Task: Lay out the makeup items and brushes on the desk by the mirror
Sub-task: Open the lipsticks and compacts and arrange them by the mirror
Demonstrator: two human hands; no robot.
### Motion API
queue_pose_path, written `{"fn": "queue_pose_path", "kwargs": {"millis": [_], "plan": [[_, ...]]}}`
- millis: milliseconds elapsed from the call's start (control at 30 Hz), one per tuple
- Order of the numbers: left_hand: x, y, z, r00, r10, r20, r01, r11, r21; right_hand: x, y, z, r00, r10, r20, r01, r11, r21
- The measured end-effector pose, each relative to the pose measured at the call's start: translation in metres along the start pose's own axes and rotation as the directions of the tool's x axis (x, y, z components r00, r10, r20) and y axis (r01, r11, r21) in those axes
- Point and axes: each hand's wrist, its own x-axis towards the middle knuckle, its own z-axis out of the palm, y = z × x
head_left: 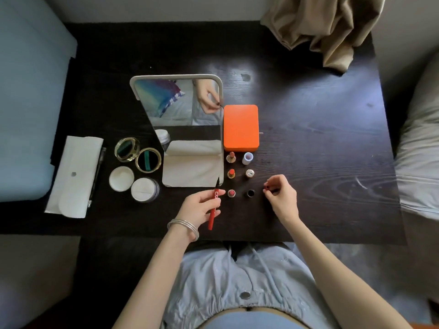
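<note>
My left hand (202,206) grips a red liner pen (213,211), its dark tip pointing up toward the white-framed mirror (177,79). My right hand (281,194) pinches the pen's small red cap (266,187) just above the dark desk (320,138). Between my hands three open lipsticks (231,173) stand in a column, with their caps (250,173) in a second column to the right. An orange case (240,127) lies beside the mirror.
Left of the mirror sit two gold-rimmed jars (148,160), a white lid (121,178) and a powder pot (144,189). A white pouch (76,176) with a black pencil (97,173) lies at the far left. Beige fabric (327,29) hangs over the back right corner.
</note>
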Motion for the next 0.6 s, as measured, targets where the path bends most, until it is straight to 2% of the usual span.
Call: {"fn": "queue_pose_path", "kwargs": {"millis": [200,467,600], "plan": [[0.005,-0.008,-0.001,0.999,-0.021,-0.027,0.020,0.999,-0.028,-0.010,0.009,0.003,0.992,-0.046,0.121,0.057,0.995,-0.083],[0.022,-0.022,-0.004,0.992,-0.013,-0.126,0.007,0.999,-0.053,-0.010,0.009,0.004,0.993,-0.049,0.109,0.064,0.988,-0.140],[0.031,-0.030,-0.008,0.976,0.003,-0.216,-0.011,0.999,-0.033,-0.017,0.012,-0.001,0.996,0.049,0.070,-0.039,0.990,-0.132]]}}
